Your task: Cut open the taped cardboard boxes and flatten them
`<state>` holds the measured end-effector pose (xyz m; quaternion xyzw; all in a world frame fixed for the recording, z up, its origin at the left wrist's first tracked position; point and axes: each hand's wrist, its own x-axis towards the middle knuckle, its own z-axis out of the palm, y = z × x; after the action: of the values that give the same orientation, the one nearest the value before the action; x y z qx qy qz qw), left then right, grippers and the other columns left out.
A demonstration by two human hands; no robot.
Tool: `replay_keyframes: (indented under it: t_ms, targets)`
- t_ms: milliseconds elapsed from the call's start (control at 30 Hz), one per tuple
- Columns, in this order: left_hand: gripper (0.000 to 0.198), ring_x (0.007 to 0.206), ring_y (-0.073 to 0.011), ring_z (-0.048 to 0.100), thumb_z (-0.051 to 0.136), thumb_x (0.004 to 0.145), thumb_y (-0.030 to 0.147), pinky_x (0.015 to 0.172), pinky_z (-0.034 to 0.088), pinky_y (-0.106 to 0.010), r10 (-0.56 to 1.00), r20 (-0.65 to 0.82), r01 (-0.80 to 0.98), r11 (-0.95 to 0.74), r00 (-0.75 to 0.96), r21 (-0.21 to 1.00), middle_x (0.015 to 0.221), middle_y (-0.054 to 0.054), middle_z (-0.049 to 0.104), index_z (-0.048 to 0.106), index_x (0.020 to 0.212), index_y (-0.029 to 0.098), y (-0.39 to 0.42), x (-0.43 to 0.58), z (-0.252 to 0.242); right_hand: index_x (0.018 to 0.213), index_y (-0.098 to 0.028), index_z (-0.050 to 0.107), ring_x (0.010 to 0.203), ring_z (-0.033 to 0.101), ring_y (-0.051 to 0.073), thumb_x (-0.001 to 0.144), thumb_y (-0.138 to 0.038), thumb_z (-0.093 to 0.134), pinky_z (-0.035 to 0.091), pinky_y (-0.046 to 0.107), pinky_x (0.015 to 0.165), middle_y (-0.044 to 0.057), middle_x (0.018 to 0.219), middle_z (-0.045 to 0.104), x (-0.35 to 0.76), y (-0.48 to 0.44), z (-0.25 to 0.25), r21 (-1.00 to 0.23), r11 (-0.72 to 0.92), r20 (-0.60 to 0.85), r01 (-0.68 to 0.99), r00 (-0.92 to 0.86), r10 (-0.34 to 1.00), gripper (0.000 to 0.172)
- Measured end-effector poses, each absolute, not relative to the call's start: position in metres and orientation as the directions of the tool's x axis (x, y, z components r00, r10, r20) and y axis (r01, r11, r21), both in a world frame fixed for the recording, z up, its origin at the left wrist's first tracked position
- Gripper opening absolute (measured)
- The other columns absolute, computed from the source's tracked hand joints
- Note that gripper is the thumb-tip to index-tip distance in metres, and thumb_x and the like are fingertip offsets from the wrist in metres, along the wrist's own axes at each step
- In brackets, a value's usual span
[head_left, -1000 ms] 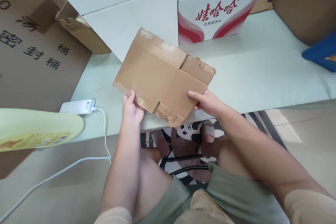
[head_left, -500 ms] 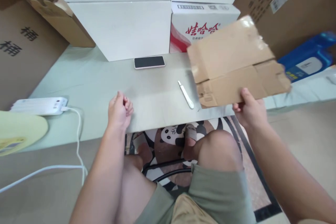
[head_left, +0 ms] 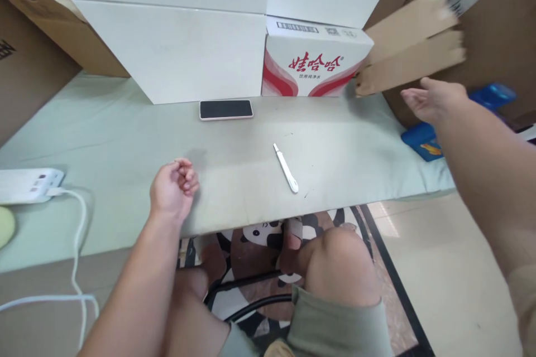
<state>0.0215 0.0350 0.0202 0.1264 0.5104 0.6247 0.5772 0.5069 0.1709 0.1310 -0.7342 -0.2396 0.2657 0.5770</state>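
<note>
From the head view, I see the card (head_left: 412,58) up by the brown box (head_left: 498,39), near the right end of the red and white box (head_left: 316,67). The right hand (head_left: 438,99) is just under it, fingers spread a bit; I can't tell if they touch it. The left hand (head_left: 172,187) curls its fingers in, holding nothing. A white knife (head_left: 286,170) lies on the surface (head_left: 234,173).

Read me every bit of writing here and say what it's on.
"娃哈哈": on the white-and-red carton.
"饮用纯净水": smaller, beneath it.
Too small: marks beside its barcode, and on the white device.
Blurred: print and white label on the right brown box.
Cut off: print on the left brown box.
</note>
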Motion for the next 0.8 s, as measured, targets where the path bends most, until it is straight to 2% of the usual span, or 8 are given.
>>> replay_keyframes:
  t_ms: [100,267,333,467,567,633,733,800]
  targets:
    - [0.017,0.036,-0.0074,0.033,0.046,0.071,0.008,0.035,0.024,-0.016,0.869,-0.4,-0.592,0.165,-0.292,0.789,0.049,0.002,0.043,0.06,0.066,0.017,0.038,0.02,0.018,0.08,-0.024,0.054,0.081,0.069,0.012,0.101,-0.012,0.048,0.061,0.022,0.068,0.005,0.088,0.065,0.491,0.179,0.109,-0.955,-0.296,-0.201,0.025,0.682,0.703,0.025]
    - [0.021,0.037,-0.0082,0.039,0.049,0.055,0.002,0.038,0.03,-0.017,0.888,-0.377,-0.601,0.155,-0.263,0.784,0.051,0.003,0.047,0.058,0.066,0.017,0.034,0.014,0.023,0.083,-0.02,0.056,0.071,0.071,0.012,0.092,-0.009,0.061,0.06,0.022,0.062,0.003,0.083,0.068,0.447,0.136,0.052,-0.917,-0.389,-0.29,0.082,0.532,0.796,0.015]
    - [0.022,0.04,-0.0082,0.043,0.05,0.057,0.001,0.041,0.035,-0.017,0.888,-0.392,-0.639,0.159,-0.241,0.753,0.053,0.003,0.051,0.059,0.068,0.017,0.029,0.012,0.024,0.084,-0.019,0.06,0.067,0.07,0.012,0.086,-0.01,0.067,0.058,0.021,0.058,0.002,0.08,0.069,0.423,0.114,0.035,-0.916,-0.383,-0.292,0.115,0.464,0.836,0.012]
    - [0.011,0.05,-0.0116,0.057,0.053,0.078,0.015,0.051,0.048,-0.022,0.863,-0.475,-0.755,0.193,-0.173,0.627,0.063,0.0,0.06,0.063,0.077,0.017,0.017,0.011,0.026,0.089,-0.018,0.067,0.069,0.071,0.011,0.08,-0.017,0.072,0.058,0.021,0.061,0.001,0.082,0.072,0.357,0.071,0.013,-0.938,-0.311,-0.267,0.155,0.25,0.931,0.011]
    - [0.031,0.08,-0.0207,0.072,0.048,0.092,0.038,0.07,0.059,-0.031,0.897,-0.434,-0.789,0.208,-0.081,0.577,0.086,-0.011,0.072,0.068,0.088,0.015,0.01,0.016,0.023,0.092,-0.019,0.07,0.073,0.07,0.012,0.081,-0.03,0.074,0.06,0.026,0.067,0.001,0.082,0.073,0.298,0.038,0.004,-0.978,-0.13,-0.135,0.16,-0.019,0.991,0.016]
    - [0.049,0.106,-0.0273,0.072,0.042,0.096,0.054,0.083,0.06,-0.036,0.919,-0.395,-0.784,0.249,0.005,0.569,0.105,-0.017,0.074,0.07,0.099,0.013,0.007,0.02,0.019,0.094,-0.021,0.071,0.075,0.07,0.013,0.083,-0.036,0.071,0.059,0.028,0.07,0.002,0.084,0.073,0.263,0.017,-0.001,-0.989,-0.012,-0.032,0.147,-0.134,0.99,0.019]
    - [0.071,0.137,-0.0328,0.058,0.036,0.094,0.07,0.101,0.055,-0.039,0.914,-0.374,-0.745,0.359,0.159,0.562,0.126,-0.021,0.071,0.071,0.114,0.012,0.004,0.029,0.01,0.095,-0.022,0.071,0.079,0.071,0.015,0.089,-0.037,0.066,0.058,0.032,0.076,0.003,0.089,0.075,0.228,-0.004,-0.007,-0.982,0.104,0.074,0.16,-0.183,0.98,0.017]
    - [0.079,0.151,-0.0329,0.043,0.033,0.091,0.076,0.114,0.046,-0.04,0.897,-0.359,-0.71,0.428,0.258,0.56,0.138,-0.02,0.067,0.07,0.12,0.011,0.001,0.037,0.003,0.093,-0.023,0.069,0.081,0.071,0.016,0.09,-0.035,0.064,0.057,0.033,0.077,0.004,0.09,0.076,0.218,-0.009,-0.011,-0.966,0.177,0.132,0.189,-0.227,0.965,0.014]
